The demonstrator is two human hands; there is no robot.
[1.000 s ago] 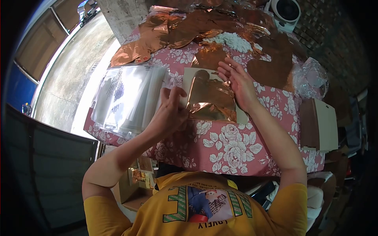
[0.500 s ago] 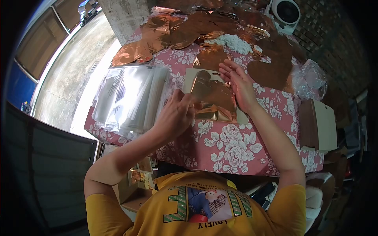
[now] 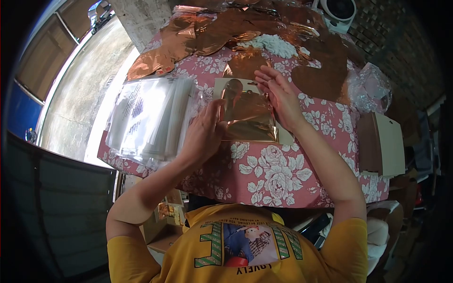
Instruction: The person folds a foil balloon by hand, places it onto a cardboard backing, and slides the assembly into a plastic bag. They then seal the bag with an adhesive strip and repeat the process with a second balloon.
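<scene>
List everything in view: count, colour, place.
Tablecloth: one, pink, on table
Backing card: one, beige, centre
Foil piece: one, copper, on card
Foil shapes: several, copper, far side
Tangled pile: one, white, among foil
Plastic sleeves: uncounted, clear, left
Crumpled plastic: one, clear, right
Card stack: one, beige, right
Device: one, white, back
Carton: one, brown, below
Vehicle: one, silver, outside
Shirt: one, yellow, bottom
Left hand: one, bare, foil's left
Right hand: one, bare, foil's right
</scene>
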